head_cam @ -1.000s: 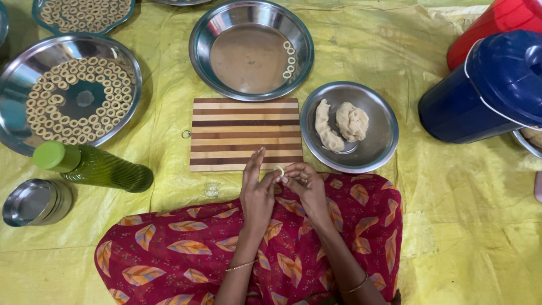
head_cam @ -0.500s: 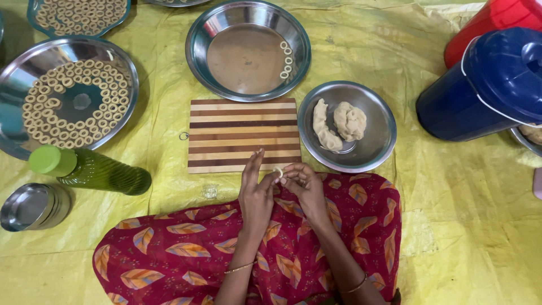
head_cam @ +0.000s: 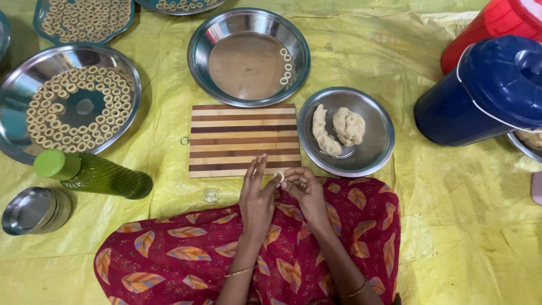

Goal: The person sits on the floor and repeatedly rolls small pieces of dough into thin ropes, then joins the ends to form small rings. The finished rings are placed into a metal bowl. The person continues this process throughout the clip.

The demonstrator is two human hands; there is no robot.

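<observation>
Between the fingertips, just over the near edge of the striped cutting board (head_cam: pixel 244 140) — a small dough ring (head_cam: pixel 279 176).

Left hand (head_cam: pixel 257 197) and right hand (head_cam: pixel 303 189) both pinch it, fingers closed on the loop. It looks soft, light and easily squashed — best held lightly by its rim. Beside them a steel bowl (head_cam: pixel 372 152) holds dough lumps (head_cam: pixel 339 129); beyond, a steel plate (head_cam: pixel 226 39) carries finished rings (head_cam: pixel 286 66).

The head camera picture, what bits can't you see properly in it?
- Dough ring: mostly covered by the left hand and right hand pinching it; too small to tell if closed.
- Red container and teal tray: cut off by the top edge.
- Blue jug: its lid hides what is inside.
- Bowl behind the jug: mostly hidden, cut by the right edge.
</observation>
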